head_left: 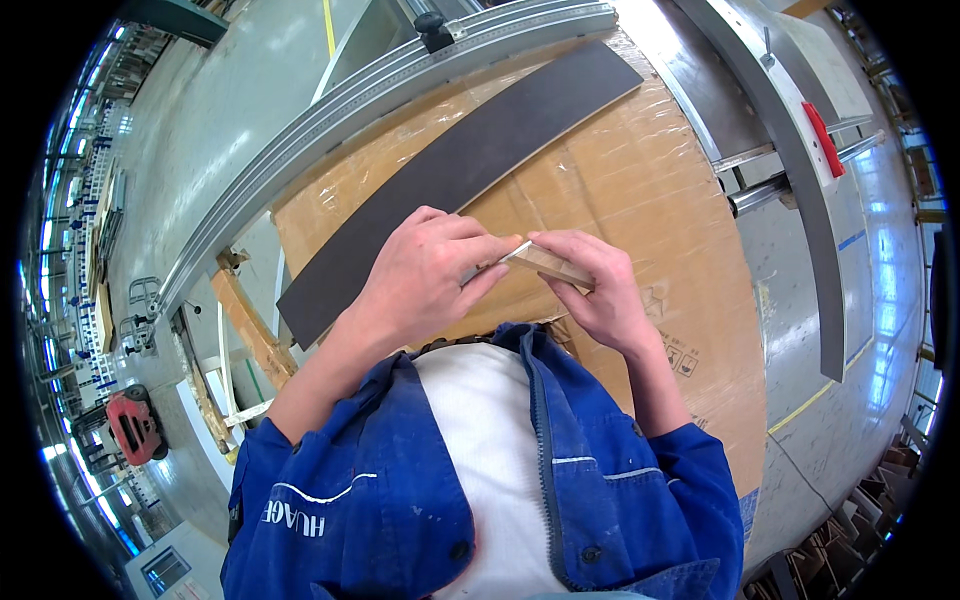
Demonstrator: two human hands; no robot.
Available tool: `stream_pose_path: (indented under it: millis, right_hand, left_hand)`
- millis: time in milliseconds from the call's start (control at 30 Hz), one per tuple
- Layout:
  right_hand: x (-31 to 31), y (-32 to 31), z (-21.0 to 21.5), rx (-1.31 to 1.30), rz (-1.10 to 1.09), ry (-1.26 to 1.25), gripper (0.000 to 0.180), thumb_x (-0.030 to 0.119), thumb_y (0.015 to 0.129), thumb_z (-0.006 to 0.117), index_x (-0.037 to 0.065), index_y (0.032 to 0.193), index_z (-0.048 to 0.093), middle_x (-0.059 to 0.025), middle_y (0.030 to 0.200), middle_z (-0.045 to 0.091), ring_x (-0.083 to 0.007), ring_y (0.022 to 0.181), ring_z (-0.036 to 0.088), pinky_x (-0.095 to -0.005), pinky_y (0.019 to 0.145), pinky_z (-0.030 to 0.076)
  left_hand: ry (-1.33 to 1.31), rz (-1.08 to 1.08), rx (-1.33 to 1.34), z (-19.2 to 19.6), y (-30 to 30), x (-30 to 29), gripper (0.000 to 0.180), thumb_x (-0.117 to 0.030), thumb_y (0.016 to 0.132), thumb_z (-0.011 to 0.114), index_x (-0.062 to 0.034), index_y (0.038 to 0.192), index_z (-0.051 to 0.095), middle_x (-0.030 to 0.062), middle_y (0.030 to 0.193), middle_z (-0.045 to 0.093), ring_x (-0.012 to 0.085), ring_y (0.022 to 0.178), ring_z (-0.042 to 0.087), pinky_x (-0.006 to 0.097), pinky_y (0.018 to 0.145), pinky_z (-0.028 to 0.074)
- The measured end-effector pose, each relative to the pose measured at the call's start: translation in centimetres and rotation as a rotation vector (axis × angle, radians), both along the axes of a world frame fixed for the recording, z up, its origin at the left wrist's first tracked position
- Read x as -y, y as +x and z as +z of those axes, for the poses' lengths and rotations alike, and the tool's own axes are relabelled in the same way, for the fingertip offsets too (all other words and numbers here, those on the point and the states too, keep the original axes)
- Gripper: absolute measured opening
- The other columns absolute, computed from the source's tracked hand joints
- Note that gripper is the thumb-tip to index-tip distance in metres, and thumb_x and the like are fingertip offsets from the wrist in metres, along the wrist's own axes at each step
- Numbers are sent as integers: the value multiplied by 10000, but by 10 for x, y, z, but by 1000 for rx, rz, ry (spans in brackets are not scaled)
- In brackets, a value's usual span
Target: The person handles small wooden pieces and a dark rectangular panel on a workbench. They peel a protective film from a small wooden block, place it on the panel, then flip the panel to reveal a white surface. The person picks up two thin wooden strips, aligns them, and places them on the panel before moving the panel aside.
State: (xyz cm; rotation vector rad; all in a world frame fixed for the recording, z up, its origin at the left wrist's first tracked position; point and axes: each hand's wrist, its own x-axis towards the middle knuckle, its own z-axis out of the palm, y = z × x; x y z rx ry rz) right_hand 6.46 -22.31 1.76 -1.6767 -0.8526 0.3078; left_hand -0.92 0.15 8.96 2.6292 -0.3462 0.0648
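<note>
A short, flat piece of pale wood-coloured strip [552, 264] with a whitish end is held in front of my chest. My right hand [600, 288] grips it between thumb and fingers. My left hand [425, 265] pinches its whitish end, the fingertips of both hands almost meeting there. Just beyond my hands, a long dark grey board [465, 165] with a pale edge lies slantwise on a brown cardboard sheet [650, 190]. What lies under my palms is hidden.
A metal rail [340, 125] with a black knob [433, 32] runs along the far left side of the cardboard. At right stands a machine with a long grey beam [808, 200] and a red part [824, 140]. A red machine [137, 425] sits on the floor at left.
</note>
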Motion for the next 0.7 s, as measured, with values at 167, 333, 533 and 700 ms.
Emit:
stream_pose_path:
  millis: [167,333,533,700]
  right_hand:
    - [0,1,1,8,8,28,493,-101,786,699,30,1261,692,-162,1200,711,-341,1083,693,-401,920,565]
    - [0,1,1,82,3,13,485,-99,778,697,34,1244,699,-156,1187,718,-337,1083,694,-406,923,567]
    - [0,1,3,212,-32,29,483,-102,749,694,26,1215,696,-152,1158,725,-337,1066,695,-415,913,571]
    - [-1,0,1,256,-43,66,476,-109,744,687,23,1201,698,-154,1148,726,-336,1056,696,-418,910,573]
  left_hand:
    - [-62,17,-21,3,-1,-1,297,-127,861,796,-151,1156,798,39,893,726,201,833,670,332,822,474]
    - [-38,13,-25,5,-3,-2,297,-131,857,801,-153,1153,802,35,895,727,192,844,668,331,833,470]
    - [-39,5,11,8,-4,-1,296,-127,855,805,-148,1151,803,31,903,727,188,866,672,336,854,467]
    - [-52,1,49,7,-4,1,298,-107,847,810,-140,1142,802,29,906,727,182,876,676,337,856,465]
